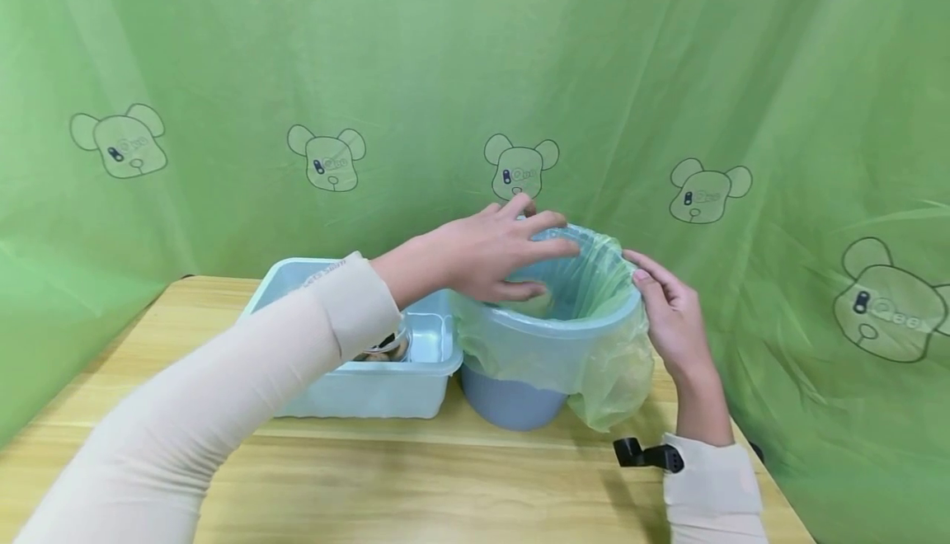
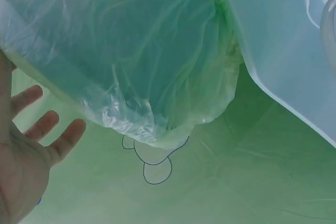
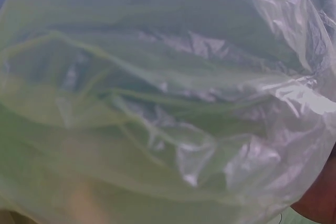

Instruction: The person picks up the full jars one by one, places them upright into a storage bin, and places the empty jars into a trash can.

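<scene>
A light-blue trash bin (image 1: 512,404) stands upright, lined with a thin translucent yellow-green garbage bag (image 1: 614,375) folded over its rim and hanging loose on the right. My left hand (image 1: 493,251) reaches across the bin's left rim with its fingers spread. The left wrist view has that hand (image 2: 23,166) beside the bag's edge (image 2: 126,114), gripping nothing. At the right of the rim, my right hand (image 1: 674,317) pinches the bag between thumb and fingers. Crumpled bag film (image 3: 173,103) fills most of the right wrist view.
A light-blue plastic basin (image 1: 364,396) sits against the bin's left side, partly under my left forearm, with a clear container of brownish things (image 1: 389,349) inside. All stand on a wooden table (image 1: 416,486). Behind hangs a green curtain (image 1: 416,58) printed with bear heads.
</scene>
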`<state>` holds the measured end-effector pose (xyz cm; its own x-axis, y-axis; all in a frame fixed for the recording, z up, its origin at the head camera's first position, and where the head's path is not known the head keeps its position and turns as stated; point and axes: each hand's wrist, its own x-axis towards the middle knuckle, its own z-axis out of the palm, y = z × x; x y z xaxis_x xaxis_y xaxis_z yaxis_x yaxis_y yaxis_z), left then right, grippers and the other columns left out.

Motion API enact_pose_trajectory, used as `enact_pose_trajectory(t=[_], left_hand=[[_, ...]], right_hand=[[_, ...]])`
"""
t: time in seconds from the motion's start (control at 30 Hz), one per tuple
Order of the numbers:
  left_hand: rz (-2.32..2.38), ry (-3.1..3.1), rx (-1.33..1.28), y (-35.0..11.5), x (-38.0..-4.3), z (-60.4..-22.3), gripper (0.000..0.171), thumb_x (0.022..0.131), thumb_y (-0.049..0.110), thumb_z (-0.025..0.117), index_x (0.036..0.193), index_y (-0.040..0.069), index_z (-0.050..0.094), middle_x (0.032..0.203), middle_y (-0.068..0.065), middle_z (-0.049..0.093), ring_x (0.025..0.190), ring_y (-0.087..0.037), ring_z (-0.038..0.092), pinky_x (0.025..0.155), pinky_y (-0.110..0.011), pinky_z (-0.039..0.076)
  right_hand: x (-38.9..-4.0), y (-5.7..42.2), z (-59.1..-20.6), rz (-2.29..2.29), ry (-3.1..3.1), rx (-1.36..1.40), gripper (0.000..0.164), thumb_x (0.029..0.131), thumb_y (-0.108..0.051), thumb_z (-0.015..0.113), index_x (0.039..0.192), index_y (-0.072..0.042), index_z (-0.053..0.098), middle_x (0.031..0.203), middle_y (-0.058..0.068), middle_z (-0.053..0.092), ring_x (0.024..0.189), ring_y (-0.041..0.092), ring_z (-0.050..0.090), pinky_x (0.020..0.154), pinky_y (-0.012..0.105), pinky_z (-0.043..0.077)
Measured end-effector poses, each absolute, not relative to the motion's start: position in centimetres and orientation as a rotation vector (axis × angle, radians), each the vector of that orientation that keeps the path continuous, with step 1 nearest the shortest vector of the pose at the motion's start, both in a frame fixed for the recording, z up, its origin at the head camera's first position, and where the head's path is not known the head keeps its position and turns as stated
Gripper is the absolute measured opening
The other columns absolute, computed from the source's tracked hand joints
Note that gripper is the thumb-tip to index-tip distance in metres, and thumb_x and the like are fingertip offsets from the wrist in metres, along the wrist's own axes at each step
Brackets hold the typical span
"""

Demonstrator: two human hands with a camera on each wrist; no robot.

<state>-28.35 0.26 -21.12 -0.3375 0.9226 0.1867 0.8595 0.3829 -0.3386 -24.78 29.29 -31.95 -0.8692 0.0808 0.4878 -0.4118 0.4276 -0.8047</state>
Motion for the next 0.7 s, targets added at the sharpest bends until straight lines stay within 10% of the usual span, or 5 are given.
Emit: enact_pose_trajectory(t=[0.17, 0.33, 0.57, 0.7], left_hand=[[0.236, -2.317, -1.528, -0.4, -28.4, -21.2, 0.060, 0.104, 0.047, 0.051, 0.158, 0.026, 0.037, 0.160, -0.010, 0.034, 0.129, -0.036, 0.039, 0.092, -0.050, 0.049], [0.185, -2.344, -1.478, -1.5, -28.2, -21.4, 0.058, 0.105, 0.047, 0.049, 0.158, 0.027, 0.036, 0.160, -0.009, 0.035, 0.129, -0.034, 0.040, 0.092, -0.049, 0.047], [-0.026, -2.406, -1.409, -3.5, -27.7, -23.0, 0.053, 0.106, 0.044, 0.048, 0.155, 0.024, 0.042, 0.156, -0.007, 0.040, 0.130, -0.030, 0.039, 0.096, -0.047, 0.044], [-0.153, -2.437, -1.356, -4.8, -27.2, -24.4, 0.052, 0.107, 0.044, 0.046, 0.154, 0.023, 0.044, 0.155, -0.005, 0.043, 0.135, -0.029, 0.039, 0.102, -0.048, 0.042]], right_hand=[[-24.8, 29.3, -31.9, 1.430, -2.234, 0.287, 0.045, 0.109, -0.036, 0.047, 0.147, -0.016, 0.057, 0.077, -0.006, 0.051, 0.047, 0.009, 0.031, 0.066, 0.026, 0.044], [-24.9, 29.7, -31.8, 1.409, -2.252, 0.298, 0.046, 0.108, -0.038, 0.048, 0.147, -0.016, 0.057, 0.055, -0.008, 0.030, 0.042, 0.010, 0.029, 0.054, 0.031, 0.040], [-24.7, 30.5, -31.7, 1.313, -2.326, 0.328, 0.046, 0.109, -0.036, 0.046, 0.149, -0.015, 0.055, 0.106, 0.006, 0.064, 0.077, 0.002, 0.053, 0.077, 0.020, 0.045], [-24.2, 31.2, -31.0, 1.187, -2.450, 0.364, 0.048, 0.109, -0.036, 0.046, 0.152, -0.015, 0.051, 0.140, 0.015, 0.058, 0.110, 0.005, 0.054, 0.083, 0.017, 0.046]])
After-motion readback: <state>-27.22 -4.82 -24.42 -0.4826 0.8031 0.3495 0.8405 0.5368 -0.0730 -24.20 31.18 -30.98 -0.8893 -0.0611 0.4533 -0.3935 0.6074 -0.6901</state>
